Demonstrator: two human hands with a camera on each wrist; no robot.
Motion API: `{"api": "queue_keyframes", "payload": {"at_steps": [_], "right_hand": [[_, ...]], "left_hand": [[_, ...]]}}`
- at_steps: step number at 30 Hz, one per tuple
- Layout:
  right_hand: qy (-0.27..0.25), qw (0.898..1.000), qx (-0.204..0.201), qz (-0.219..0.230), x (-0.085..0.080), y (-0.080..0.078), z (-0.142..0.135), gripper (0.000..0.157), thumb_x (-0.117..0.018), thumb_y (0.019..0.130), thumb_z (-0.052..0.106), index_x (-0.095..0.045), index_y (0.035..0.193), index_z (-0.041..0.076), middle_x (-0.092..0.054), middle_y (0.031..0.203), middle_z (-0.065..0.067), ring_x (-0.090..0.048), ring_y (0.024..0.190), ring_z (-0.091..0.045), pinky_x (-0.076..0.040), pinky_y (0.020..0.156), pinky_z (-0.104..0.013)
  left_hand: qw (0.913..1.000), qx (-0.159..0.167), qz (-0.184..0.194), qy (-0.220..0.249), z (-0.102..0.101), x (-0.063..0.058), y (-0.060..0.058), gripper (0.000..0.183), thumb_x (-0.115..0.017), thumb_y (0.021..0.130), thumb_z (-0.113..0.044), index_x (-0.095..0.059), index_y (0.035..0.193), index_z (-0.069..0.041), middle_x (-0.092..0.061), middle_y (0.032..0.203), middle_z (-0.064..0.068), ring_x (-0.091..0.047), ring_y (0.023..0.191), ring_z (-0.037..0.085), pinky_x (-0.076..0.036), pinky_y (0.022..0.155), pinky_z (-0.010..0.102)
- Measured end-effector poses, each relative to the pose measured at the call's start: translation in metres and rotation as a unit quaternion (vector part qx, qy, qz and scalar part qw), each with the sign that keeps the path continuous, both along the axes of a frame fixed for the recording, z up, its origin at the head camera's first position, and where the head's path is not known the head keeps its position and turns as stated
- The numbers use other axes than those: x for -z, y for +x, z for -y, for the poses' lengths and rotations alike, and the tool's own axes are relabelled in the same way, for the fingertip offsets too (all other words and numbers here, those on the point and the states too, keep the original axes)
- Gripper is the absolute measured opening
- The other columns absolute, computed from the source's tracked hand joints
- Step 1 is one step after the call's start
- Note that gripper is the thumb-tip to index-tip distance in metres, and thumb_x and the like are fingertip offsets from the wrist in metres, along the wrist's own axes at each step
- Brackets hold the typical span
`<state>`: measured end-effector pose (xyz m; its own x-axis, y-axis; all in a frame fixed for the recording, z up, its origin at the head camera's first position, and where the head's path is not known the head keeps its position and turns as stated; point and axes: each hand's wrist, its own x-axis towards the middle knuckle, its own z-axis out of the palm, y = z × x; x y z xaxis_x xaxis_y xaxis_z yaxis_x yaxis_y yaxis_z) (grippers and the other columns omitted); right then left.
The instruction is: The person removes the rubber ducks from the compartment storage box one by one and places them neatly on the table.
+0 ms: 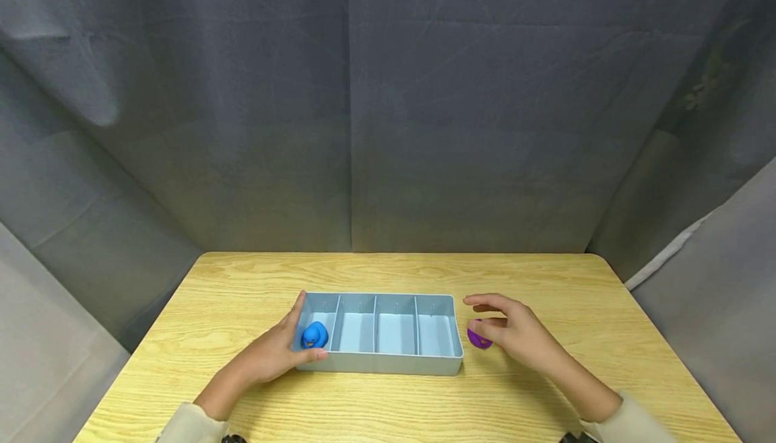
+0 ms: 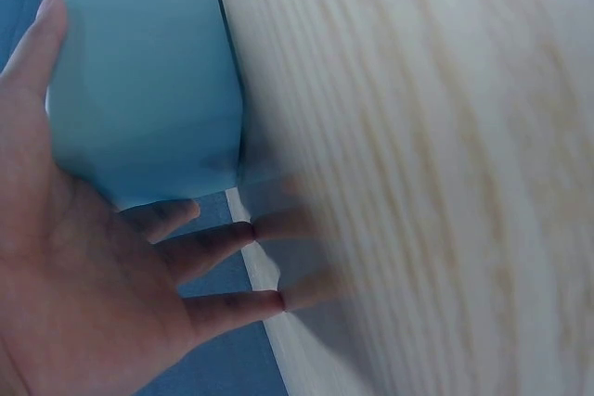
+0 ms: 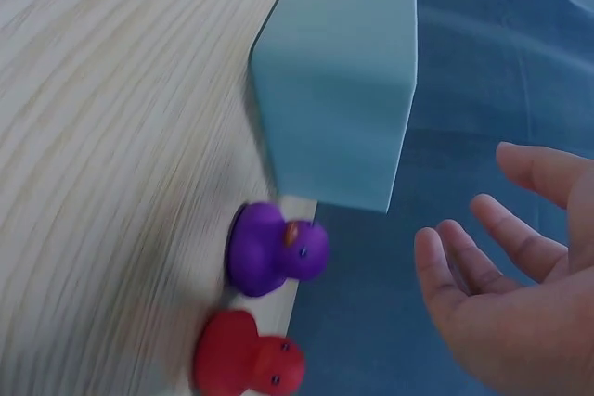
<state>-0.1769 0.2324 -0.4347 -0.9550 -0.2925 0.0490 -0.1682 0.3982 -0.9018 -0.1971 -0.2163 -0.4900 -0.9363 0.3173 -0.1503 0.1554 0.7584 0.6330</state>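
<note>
A light-blue tray [image 1: 378,362] with four-walled compartments in a row lies on the table. In its leftmost compartment sits a blue toy duck [image 1: 314,335]. My left hand [image 1: 275,352] holds the tray's left end, thumb along the front wall and the index finger reaching the back corner. Past the tray's right end, my right hand [image 1: 515,328] hovers with fingers loosely bent and nothing between them. Below it stands a purple toy duck [image 3: 269,252], partly covered in the head view. Beside that is a red toy duck [image 3: 237,359], hidden from the head view by the hand.
The wooden table [image 1: 364,406] has rounded far corners. Grey cloth [image 1: 388,126] hangs behind it and along both sides. The tray's other compartments hold nothing visible.
</note>
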Motion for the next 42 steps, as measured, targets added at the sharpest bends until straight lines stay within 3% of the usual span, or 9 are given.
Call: {"api": "queue_keyframes", "payload": {"at_steps": [6,14,22,30,42], "right_hand": [[-0.012,1.0,-0.013,0.014,-0.002,0.0,0.015,0.046,-0.075,0.096,0.015,-0.061,0.138,0.0,-0.055,0.141,-0.025,-0.07,0.112,-0.036,-0.061,0.078,-0.03],[-0.005,0.999,-0.035,-0.009,0.001,-0.002,0.038,0.041,-0.077,0.095,0.017,-0.066,0.133,0.007,-0.06,0.139,-0.018,-0.061,0.122,-0.035,-0.057,0.09,-0.026],[0.0,0.998,-0.061,-0.017,0.0,-0.005,0.066,0.038,-0.076,0.095,0.017,-0.068,0.131,0.006,-0.063,0.137,-0.017,-0.063,0.119,-0.035,-0.056,0.095,-0.033],[-0.003,0.996,-0.086,-0.006,-0.001,-0.007,0.092,0.037,-0.075,0.096,0.018,-0.068,0.131,0.008,-0.063,0.135,-0.018,-0.059,0.124,-0.042,-0.057,0.092,-0.03],[0.0,0.994,-0.109,-0.007,0.003,-0.014,0.131,0.04,-0.075,0.096,0.017,-0.067,0.134,0.006,-0.063,0.138,-0.013,-0.062,0.123,-0.04,-0.058,0.094,-0.039]], "left_hand": [[1.0,-0.001,0.0,-0.002,0.0,0.0,0.001,0.122,-0.072,0.088,-0.065,0.015,0.165,-0.028,-0.009,0.17,0.024,-0.027,0.149,0.051,-0.03,0.116,0.067],[1.0,0.0,0.002,0.001,0.001,0.001,0.0,0.122,-0.071,0.087,-0.067,0.015,0.165,-0.028,-0.007,0.17,0.021,-0.027,0.15,0.051,-0.031,0.116,0.067],[1.0,0.0,0.004,0.001,0.002,0.003,-0.001,0.122,-0.071,0.087,-0.067,0.015,0.165,-0.03,-0.007,0.171,0.021,-0.026,0.15,0.051,-0.03,0.115,0.068],[1.0,0.003,0.005,0.002,0.002,0.002,-0.002,0.124,-0.07,0.085,-0.071,0.016,0.164,-0.029,-0.008,0.17,0.023,-0.025,0.15,0.051,-0.029,0.117,0.067],[0.9999,0.002,0.007,0.012,0.001,0.002,-0.002,0.126,-0.072,0.085,-0.068,0.016,0.165,-0.025,-0.007,0.17,0.024,-0.023,0.151,0.051,-0.028,0.117,0.067]]}}
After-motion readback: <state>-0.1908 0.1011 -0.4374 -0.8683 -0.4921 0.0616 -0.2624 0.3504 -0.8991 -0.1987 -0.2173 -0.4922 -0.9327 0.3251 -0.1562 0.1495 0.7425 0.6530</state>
